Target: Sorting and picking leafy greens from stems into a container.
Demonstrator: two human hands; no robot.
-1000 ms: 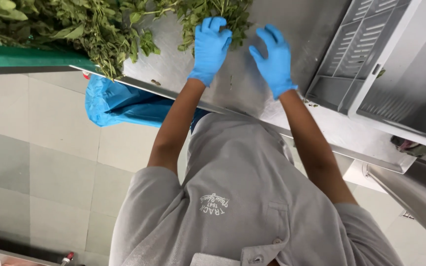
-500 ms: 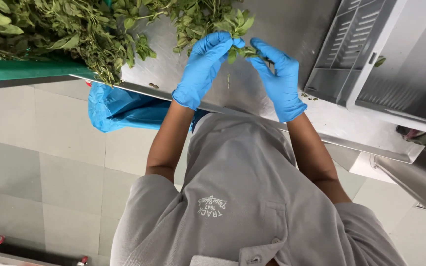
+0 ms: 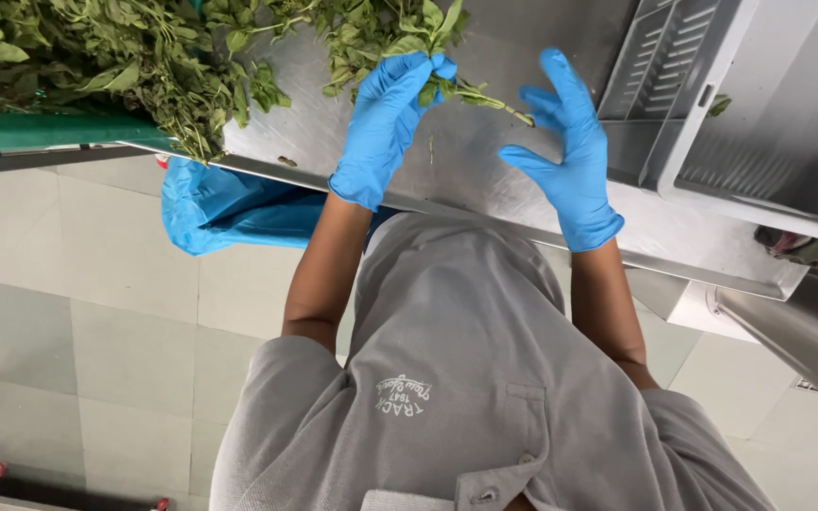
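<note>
Working left to right, we see the herb pile (image 3: 115,57) at ten o'clock on the steel table (image 3: 485,161); our left hand (image 3: 385,123) pinches a leafy sprig (image 3: 456,85), our right hand (image 3: 565,156) spreads wide beside its stem, grey crate (image 3: 712,95) at two o'clock.

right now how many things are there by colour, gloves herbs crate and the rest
blue: 3, the glove on the left hand, the glove on the right hand, a blue bag under the table edge
green: 3, the herb sprig in the left hand, the loose herb pile, the green crate
grey: 2, the slotted grey crate, the steel table
total: 8
</note>
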